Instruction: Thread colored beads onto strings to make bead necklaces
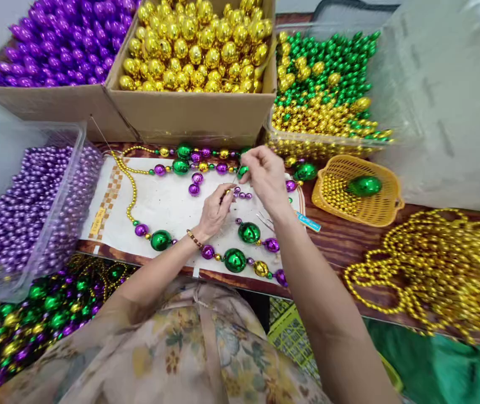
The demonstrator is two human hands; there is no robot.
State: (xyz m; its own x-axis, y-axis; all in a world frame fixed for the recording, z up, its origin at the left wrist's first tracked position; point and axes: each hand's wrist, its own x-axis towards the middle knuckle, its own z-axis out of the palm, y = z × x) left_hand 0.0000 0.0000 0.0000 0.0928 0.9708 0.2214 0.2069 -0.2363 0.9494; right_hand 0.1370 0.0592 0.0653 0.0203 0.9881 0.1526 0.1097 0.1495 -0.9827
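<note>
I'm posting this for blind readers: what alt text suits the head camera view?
A person's left hand and right hand nearly meet over a white mat holding green, purple and gold bead strands, pinching something too small to identify. Around them are cardboard boxes, plastic bins and a yellow basket of beads, with gold chains heaped at right.

- A thin shaft [236, 176] is held aslant, its ends hidden.
- A strand [161, 240] of glossy green, purple and gold beads is laid in far and near rows, joined at left by a small-beaded gold curve.
- Small purple beads [242, 195] are lined up near the shaft.
</note>
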